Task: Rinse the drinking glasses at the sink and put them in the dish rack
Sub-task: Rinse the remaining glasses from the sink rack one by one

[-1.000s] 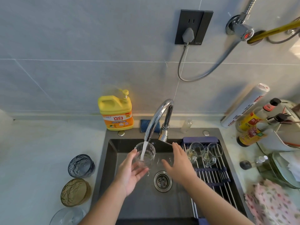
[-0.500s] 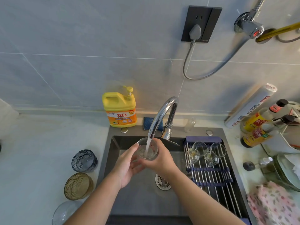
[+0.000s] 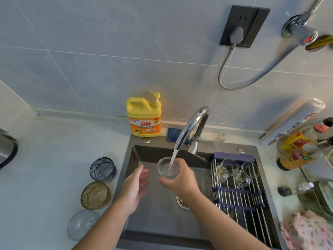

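Held glass: a small clear drinking glass (image 3: 168,168) stands upright, mouth up, at the centre of the frame over the dark grey sink basin (image 3: 137,156); water pools in its bottom.
Water: a thin white stream falls from the curved chrome faucet (image 3: 191,127) straight into the glass's mouth.
Rack: a roll-up dish rack of steel rods with navy bands (image 3: 237,199) lies across the right side of the basin; several small clear glasses (image 3: 234,170) rest at its upper end, tipped over and crowded together. I cannot tell how many there are.
Bench glasses: left of the basin on the pale bench (image 3: 45,177) sit a blue-grey textured glass (image 3: 103,169), an amber textured glass (image 3: 95,194) below it, and a clear glass (image 3: 81,224) at lower left. I cannot tell what they hold.
Jug: a yellow detergent jug with a pump top (image 3: 144,118) stands above the basin, against the tiled wall.
Right hand (image 3: 180,181): fingers and thumb are curled round the held glass's lower wall, clamped on it.
Left hand (image 3: 135,188): fingers are straight and apart, the palm turned toward the glass, just beside it without touching; it holds nothing.
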